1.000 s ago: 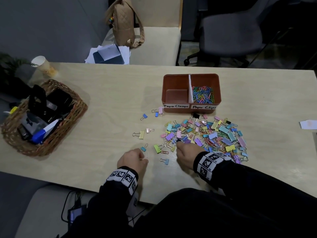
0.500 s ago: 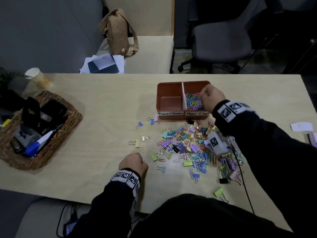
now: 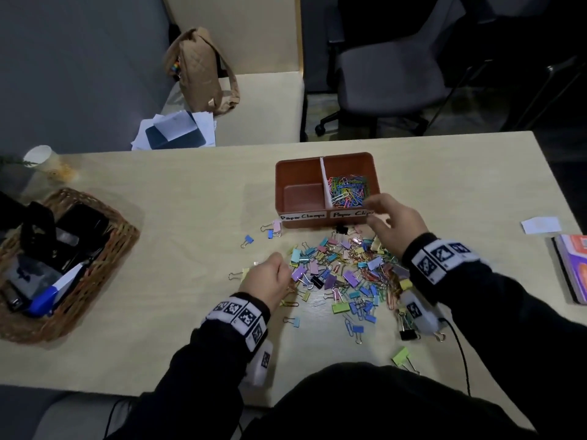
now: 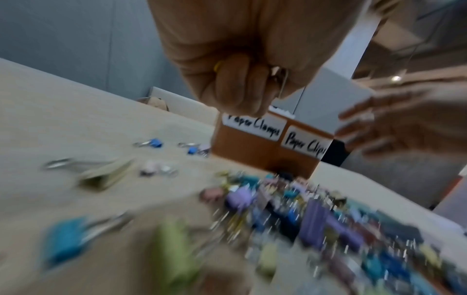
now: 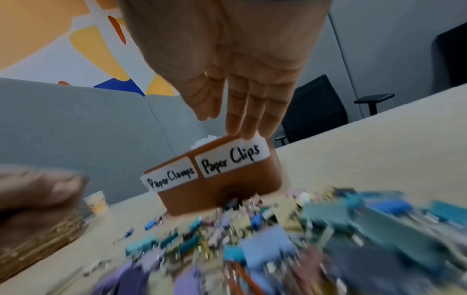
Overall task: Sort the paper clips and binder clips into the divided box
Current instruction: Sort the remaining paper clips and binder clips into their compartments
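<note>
Right hand flat, fingers straight, empty, near right corner of divided box. Left hand fisted over clip pile, something yellow and wiry inside, identity unclear.

Left hand fisted, fingers curled; right hand raised, fingers straight, loosely spread.

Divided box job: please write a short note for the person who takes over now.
Left hand: fingers curled round small clips, at the left edge of the pile.
Right hand: open, holding nothing, at the front of the divided box.
Done: paper clips lie in the right compartment.
Left: the left compartment, labelled Paper Clamps, holds nothing; the mixed pile and some stray binder clips remain on the table.
</note>
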Available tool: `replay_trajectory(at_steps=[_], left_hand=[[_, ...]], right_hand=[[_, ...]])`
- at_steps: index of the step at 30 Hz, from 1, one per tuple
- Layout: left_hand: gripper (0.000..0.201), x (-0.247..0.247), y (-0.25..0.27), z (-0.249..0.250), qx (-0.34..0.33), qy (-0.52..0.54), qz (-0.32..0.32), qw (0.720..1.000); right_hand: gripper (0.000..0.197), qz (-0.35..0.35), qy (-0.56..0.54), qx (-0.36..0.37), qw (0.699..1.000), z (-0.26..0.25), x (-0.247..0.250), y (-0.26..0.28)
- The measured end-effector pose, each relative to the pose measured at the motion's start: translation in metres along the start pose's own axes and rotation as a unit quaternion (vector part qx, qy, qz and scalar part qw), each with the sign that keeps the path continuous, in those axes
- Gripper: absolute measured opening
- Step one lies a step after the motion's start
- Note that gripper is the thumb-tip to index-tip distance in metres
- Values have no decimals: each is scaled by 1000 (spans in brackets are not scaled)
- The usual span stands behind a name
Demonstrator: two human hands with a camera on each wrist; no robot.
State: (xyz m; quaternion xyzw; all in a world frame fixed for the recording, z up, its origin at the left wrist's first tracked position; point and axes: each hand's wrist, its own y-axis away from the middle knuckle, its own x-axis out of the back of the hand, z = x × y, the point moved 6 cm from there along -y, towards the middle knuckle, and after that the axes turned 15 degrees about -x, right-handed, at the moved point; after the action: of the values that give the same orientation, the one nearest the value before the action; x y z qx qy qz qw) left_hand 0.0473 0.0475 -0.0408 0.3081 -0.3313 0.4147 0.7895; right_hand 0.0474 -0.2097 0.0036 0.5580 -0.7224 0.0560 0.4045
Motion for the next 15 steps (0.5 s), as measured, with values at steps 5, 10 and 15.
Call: replay_trajectory(at_steps=[5,10,15], left_hand=[[12,24,-59,58,-38,82,34,995],[15,26,-127,90,-1,184,19,983],[32,24,-165,109,55,282,61,956]], right_hand=[[18,-13,16,-32,999,52,-7,31],[12,-62,67,-73,993,88,-18,47],[13,-85,78,-78,990,97,-22,53]])
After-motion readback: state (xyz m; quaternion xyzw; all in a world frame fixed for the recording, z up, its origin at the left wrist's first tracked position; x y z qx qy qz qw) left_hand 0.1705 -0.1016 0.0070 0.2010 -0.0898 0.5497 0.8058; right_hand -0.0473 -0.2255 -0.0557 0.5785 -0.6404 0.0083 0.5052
